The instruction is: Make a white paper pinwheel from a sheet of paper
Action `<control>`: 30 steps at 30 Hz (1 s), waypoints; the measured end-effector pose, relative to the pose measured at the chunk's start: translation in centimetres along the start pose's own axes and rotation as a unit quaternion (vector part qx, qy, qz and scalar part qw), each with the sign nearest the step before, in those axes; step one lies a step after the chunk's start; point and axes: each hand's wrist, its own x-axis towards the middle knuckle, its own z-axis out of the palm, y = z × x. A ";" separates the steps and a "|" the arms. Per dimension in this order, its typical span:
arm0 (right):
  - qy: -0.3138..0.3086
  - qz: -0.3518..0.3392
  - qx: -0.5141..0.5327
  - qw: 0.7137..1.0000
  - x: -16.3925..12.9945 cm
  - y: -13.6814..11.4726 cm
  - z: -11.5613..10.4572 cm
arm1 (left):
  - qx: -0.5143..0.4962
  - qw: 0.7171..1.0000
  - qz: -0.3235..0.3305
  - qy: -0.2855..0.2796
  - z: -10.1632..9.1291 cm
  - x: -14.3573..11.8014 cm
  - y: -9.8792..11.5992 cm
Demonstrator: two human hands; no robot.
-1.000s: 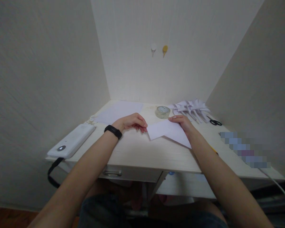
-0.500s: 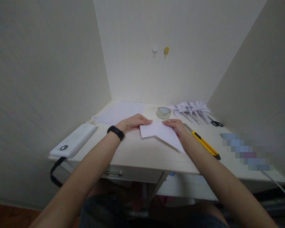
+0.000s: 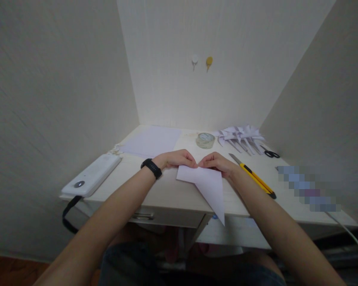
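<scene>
A folded white paper (image 3: 207, 184) lies on the pale desk (image 3: 167, 190), its long point reaching past the front edge toward me. My left hand (image 3: 176, 159), with a black band on the wrist, pinches the paper's far edge on the left. My right hand (image 3: 216, 162) pinches the same edge just to the right, the fingertips of both hands almost touching.
A yellow utility knife (image 3: 255, 178) lies right of my right hand. Behind are a tape roll (image 3: 205, 140), a pile of folded white paper shapes (image 3: 241, 135), black scissors (image 3: 270, 153) and a flat paper sheet (image 3: 152, 141). A white device (image 3: 92, 174) with a strap sits at the left edge.
The paper has been turned so its point now faces me and overhangs the desk edge. Both hands came together at its far edge. The utility knife became uncovered.
</scene>
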 end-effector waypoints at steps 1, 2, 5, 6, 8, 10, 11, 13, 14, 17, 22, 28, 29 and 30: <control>-0.003 -0.003 -0.001 1.000 0.0 0.0 0.0 | -0.001 1.000 0.002 0.001 0.0 0.1 -0.1; -0.007 -0.006 -0.002 1.000 0.0 0.1 -0.1 | -0.002 1.000 0.003 0.001 -0.1 0.2 -0.2; -0.013 -0.015 -0.001 1.000 0.2 0.3 -0.3 | -0.005 1.000 -0.005 0.006 -0.6 0.1 -0.4; -0.014 -0.018 -0.002 1.000 0.3 0.3 -0.5 | -0.009 1.000 -0.010 0.011 -0.8 0.0 -0.4; -0.009 -0.024 -0.006 1.000 0.4 0.5 -0.8 | -0.019 0.999 -0.019 0.023 -1.4 -0.2 -0.4; -0.006 -0.024 -0.010 1.000 0.5 0.6 -1.4 | -0.031 0.999 -0.030 0.034 -2.0 -0.5 -0.5; -0.007 -0.019 -0.012 1.000 0.4 0.6 -1.7 | -0.036 0.998 -0.035 0.040 -2.4 -0.6 -0.6; -0.015 -0.004 -0.012 1.000 0.3 0.6 -2.4 | -0.047 0.997 -0.046 0.049 -3.1 -0.7 -0.9; -0.021 0.002 -0.011 1.000 0.2 0.6 -2.8 | -0.052 0.996 -0.049 0.053 -3.3 -0.8 -1.0; -0.034 0.004 -0.002 0.999 0.1 0.7 -3.6 | -0.059 0.995 -0.048 0.063 -3.7 -0.8 -1.2; -0.030 -0.007 0.024 0.999 0.2 1.0 -4.2 | -0.058 0.996 -0.042 0.060 -3.4 -0.9 -1.2; -0.025 -0.013 0.059 0.998 0.7 1.6 -5.0 | -0.056 0.996 -0.036 0.066 -3.3 -0.9 -1.3; -0.025 -0.010 0.060 0.998 0.8 1.7 -5.1 | -0.057 0.996 -0.036 0.066 -3.3 -0.8 -1.3; -0.024 -0.008 0.059 0.998 0.8 1.7 -5.2 | -0.057 0.996 -0.035 0.063 -3.4 -0.8 -1.4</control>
